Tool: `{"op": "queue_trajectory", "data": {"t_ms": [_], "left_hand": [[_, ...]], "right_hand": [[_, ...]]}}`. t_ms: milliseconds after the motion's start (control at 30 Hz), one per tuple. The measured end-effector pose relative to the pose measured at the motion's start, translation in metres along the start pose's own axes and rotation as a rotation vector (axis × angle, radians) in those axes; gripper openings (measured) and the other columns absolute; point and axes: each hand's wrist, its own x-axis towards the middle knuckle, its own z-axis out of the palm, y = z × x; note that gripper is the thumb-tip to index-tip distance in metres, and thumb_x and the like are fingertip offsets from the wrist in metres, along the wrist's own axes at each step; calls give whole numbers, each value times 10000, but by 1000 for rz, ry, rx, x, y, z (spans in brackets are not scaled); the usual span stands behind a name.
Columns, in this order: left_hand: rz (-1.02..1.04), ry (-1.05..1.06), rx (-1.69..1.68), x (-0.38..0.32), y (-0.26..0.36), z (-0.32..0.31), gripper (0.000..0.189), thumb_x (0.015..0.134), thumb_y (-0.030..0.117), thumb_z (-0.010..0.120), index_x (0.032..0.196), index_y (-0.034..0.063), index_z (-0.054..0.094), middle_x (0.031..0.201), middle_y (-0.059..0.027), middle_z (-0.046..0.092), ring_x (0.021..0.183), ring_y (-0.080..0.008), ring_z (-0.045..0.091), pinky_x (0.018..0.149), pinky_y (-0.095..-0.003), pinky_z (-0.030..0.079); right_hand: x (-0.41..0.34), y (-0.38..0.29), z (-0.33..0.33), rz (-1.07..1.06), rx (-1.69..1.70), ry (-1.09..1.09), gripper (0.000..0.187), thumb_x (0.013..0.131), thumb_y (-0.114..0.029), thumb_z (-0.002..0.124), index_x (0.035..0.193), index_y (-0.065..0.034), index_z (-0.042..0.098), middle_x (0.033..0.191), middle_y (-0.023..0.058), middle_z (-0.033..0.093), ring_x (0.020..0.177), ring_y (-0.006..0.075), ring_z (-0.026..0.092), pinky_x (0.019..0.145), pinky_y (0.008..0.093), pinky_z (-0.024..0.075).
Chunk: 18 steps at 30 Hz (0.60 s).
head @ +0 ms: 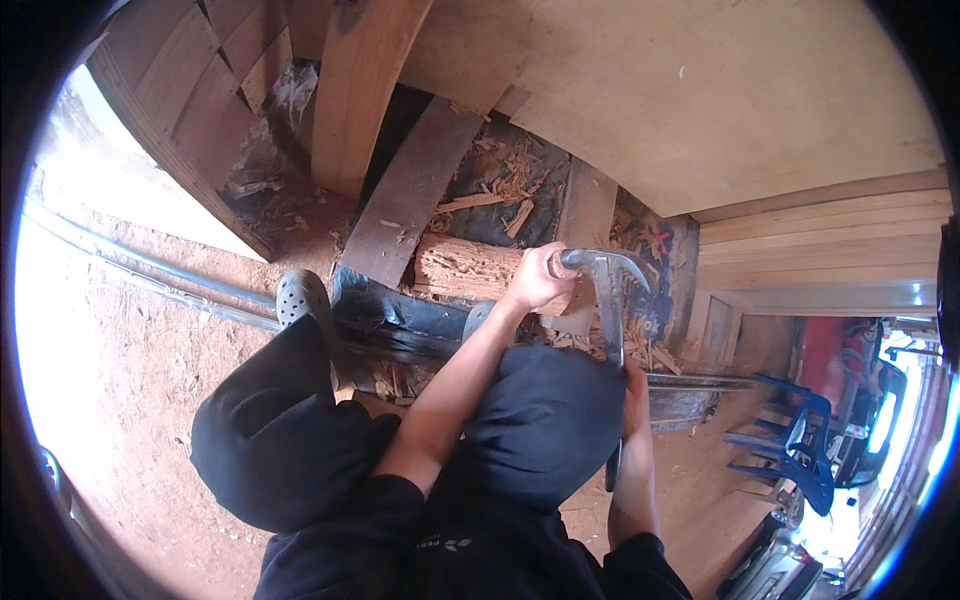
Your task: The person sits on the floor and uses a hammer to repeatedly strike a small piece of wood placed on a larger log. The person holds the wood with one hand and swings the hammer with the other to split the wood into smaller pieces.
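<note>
My left hand (538,279) is closed around a short tool handle, over the right part of a rough-carved wooden block (465,268). The tool's working end is hidden. A metal claw hammer (610,300) has its striking face at the top of that handle; whether they touch is not clear. My right hand (636,386) grips the hammer's shaft beside my right knee. The block's upper face is pitted with cut marks. Dark planks (412,187) and a paler plank (587,210) run beside it, with wood chips (517,180) between them.
A large plywood sheet (675,90) stands beyond the work, near an upright timber (360,97). Metal rails (247,313) cross the dirt floor at left. Stacked boards (825,232) and a blue plastic chair (802,442) are at right. My clog (301,296) rests near the block.
</note>
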Motion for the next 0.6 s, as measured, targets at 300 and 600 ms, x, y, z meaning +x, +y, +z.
{"op": "queue_trajectory", "data": {"t_ms": [300,600], "left_hand": [[20,-71,134,-2,8,7,242,607,97,708,815,18,613,745,-102,638,704,-155,605,660,-305,461],[-9,-17,64,3,6,4,316,532,155,701,793,2,609,754,-190,621,745,-346,626,668,-355,486]], "right_hand": [[-35,-75,-59,-54,-38,189,41,854,-114,597,819,-94,605,570,5,520,477,93,483,406,262,400],[-37,-80,-56,-789,681,461,142,872,-99,463,742,-95,405,523,-8,407,410,98,392,382,247,376]]}}
